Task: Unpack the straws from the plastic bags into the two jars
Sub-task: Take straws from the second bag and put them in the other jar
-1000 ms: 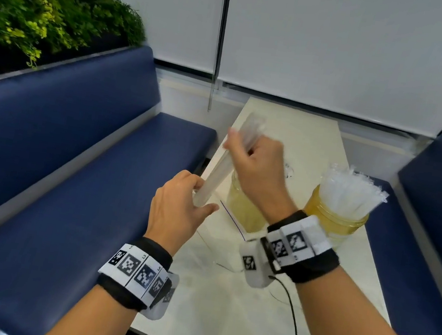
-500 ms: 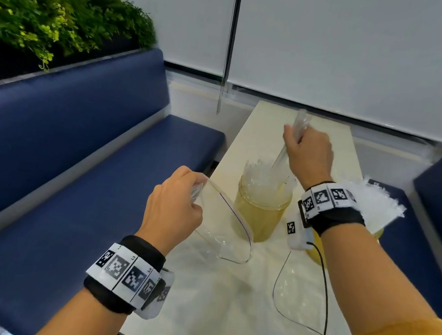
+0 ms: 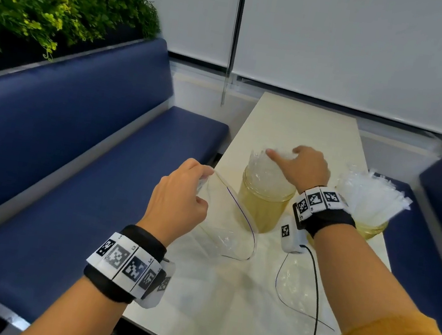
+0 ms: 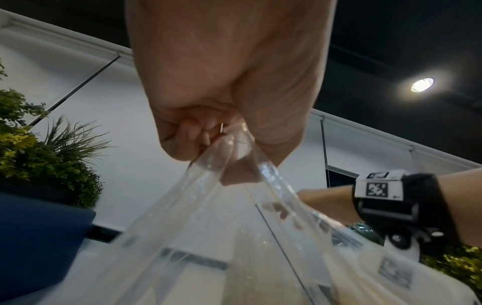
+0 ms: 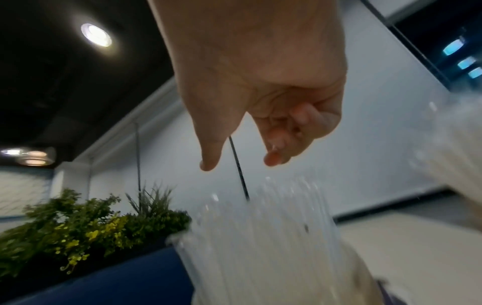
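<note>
Straws [image 3: 269,171] stood packed in the near jar [image 3: 262,206] on the counter [image 3: 300,127]. Left of it, the left hand [image 3: 177,203] pinched the empty plastic bag [image 3: 229,226] by its rim. The right hand [image 3: 304,169] rested over the straw tops, fingers [image 5: 276,156] relaxed, grasping nothing. The far jar [image 3: 370,228] at right was crammed, straws splaying outward. A careless brush of the sleeve could likely tip some out.

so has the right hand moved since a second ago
Yes. The right hand has come down and rightward from beside the left hand to the tops of the straws in the near jar.
</note>
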Tool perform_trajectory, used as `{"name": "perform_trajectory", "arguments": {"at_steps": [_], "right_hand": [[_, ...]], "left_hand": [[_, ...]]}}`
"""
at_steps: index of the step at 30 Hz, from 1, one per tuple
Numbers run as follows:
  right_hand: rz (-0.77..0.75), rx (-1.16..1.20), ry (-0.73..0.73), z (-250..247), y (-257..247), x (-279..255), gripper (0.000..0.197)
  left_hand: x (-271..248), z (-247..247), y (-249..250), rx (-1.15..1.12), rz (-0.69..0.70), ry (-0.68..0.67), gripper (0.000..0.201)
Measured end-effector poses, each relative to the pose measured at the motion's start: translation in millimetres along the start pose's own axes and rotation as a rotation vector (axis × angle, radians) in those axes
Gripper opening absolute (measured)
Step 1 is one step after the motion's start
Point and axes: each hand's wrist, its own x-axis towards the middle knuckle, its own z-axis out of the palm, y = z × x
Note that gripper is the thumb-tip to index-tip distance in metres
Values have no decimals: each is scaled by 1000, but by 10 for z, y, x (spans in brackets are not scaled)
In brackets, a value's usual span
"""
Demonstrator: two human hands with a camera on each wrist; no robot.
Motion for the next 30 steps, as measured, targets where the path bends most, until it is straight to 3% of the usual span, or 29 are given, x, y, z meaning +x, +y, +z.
{"name": "perform_trajectory", "arguments": {"at_steps": [2,4,6,9,11,15,18,22,30], "right_hand": [[-50,-27,140,-253,-148,-129,69],[-161,47,168,-458,-321,-296,46],[-315,145,-39,-579,-466,-559,40],[-391,156,-577,-477,-615,-1008,33],[-424,-25,-707,-211,-607,-1213,25],[-469,-419,-538,232,-518,-1507,36],[-403,-543,-535,413,-446,-1621,45],[-395,-571,-522,529,-391,-1653,42],[-399,-398,-376,547,-285,-1638,42]], "left_hand": [[-18,-14,27,3,17,-25,54],[-20,-11,58,13,27,-53,58],[-31,-4,92,30,46,-78,62],[-59,6,141,14,75,-111,67],[-98,16,176,-13,92,-126,69],[-190,43,195,-33,111,-119,69],[-249,63,168,-23,113,-108,66],[-330,68,158,-26,121,-128,66],[-370,46,97,-28,143,-93,62]]}}
